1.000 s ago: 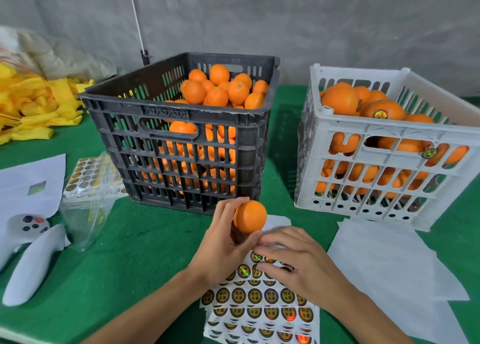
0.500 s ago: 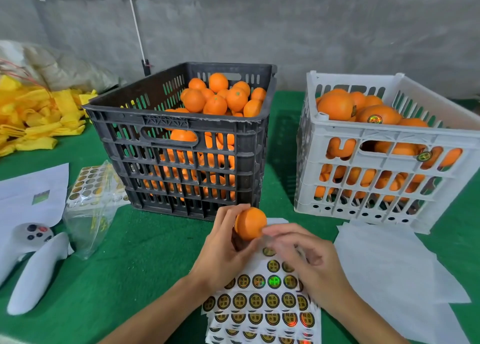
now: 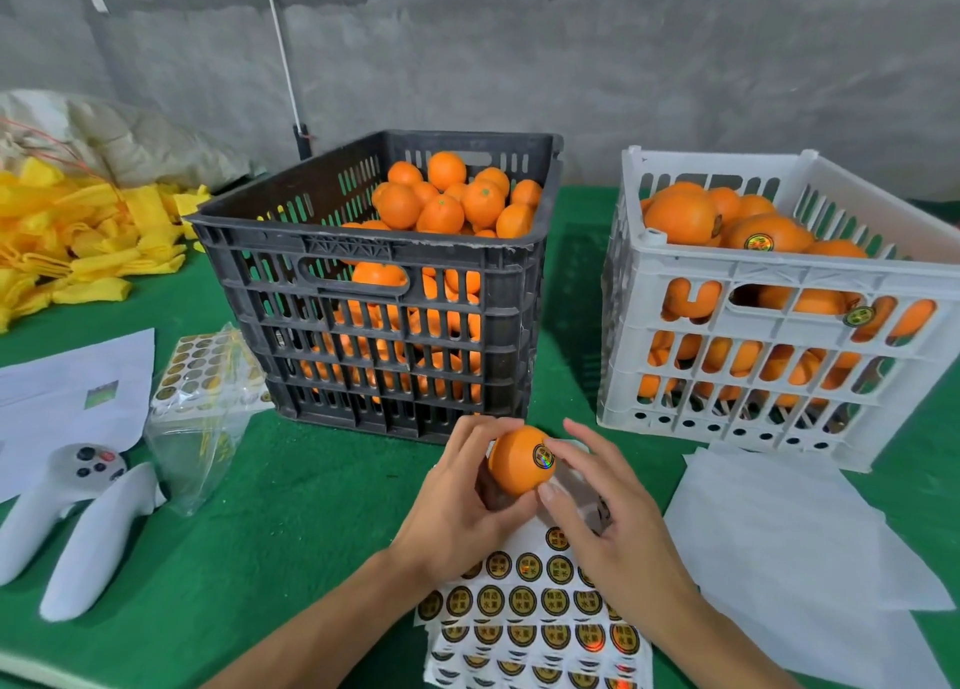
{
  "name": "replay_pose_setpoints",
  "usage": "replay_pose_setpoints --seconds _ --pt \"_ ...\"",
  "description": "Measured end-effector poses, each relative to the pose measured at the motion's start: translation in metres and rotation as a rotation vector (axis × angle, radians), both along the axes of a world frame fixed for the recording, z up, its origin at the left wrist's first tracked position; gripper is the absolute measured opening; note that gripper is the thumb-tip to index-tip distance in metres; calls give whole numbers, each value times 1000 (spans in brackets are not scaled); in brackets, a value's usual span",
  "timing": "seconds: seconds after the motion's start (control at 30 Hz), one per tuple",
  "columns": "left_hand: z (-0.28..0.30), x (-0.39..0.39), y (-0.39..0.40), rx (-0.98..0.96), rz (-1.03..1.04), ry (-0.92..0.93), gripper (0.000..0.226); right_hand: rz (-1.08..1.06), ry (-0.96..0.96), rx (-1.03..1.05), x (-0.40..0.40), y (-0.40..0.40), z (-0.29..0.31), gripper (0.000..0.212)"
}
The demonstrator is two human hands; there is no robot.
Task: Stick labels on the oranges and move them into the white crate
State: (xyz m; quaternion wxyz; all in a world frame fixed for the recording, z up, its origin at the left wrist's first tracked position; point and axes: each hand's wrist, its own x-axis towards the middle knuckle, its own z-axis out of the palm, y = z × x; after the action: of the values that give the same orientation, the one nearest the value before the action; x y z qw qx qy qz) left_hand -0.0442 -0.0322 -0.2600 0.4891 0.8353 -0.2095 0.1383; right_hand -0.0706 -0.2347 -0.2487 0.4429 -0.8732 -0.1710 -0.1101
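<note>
Above sticker sheets [image 3: 540,610], 2 hands, 1 labelled orange [image 3: 517,460], 2 crates

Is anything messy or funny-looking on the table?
Nothing is spilled or broken. The oranges sit inside the black crate and the white crate. The only untidy bits are the heap of yellow nets and the crumpled plastic bag of stickers.

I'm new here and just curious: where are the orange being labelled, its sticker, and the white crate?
held orange [image 3: 511,472], head view, bare peel left of sticker.
round label [image 3: 544,456], head view, its centre.
white crate [image 3: 727,272], head view, front rim.
</note>
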Motion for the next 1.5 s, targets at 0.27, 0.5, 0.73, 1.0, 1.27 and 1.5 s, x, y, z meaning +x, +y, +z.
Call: replay_pose_setpoints --seconds 0.27,0.5,0.73,1.0,1.27,1.5 --pt "-3 2 0 -17 48 43 60 19 -29 -71 -1 0 1 63" --pt "-1 -1 2 -65 79 39 63 42 -277 -479 -2 5 6 65" --pt "57 12 -18 -143 32 -116 60 -52 -531 -335 10 -6 45 63" --pt "195 67 -95 -156 -61 -341 64 -360 -582 -167 47 -45 165 61" --pt "261 105 -167 167 -58 -219 59 -758 -375 -202 74 -73 233 66" --pt "266 131 -79 579 82 -181 35 -369 -413 -222 88 -8 230 56"
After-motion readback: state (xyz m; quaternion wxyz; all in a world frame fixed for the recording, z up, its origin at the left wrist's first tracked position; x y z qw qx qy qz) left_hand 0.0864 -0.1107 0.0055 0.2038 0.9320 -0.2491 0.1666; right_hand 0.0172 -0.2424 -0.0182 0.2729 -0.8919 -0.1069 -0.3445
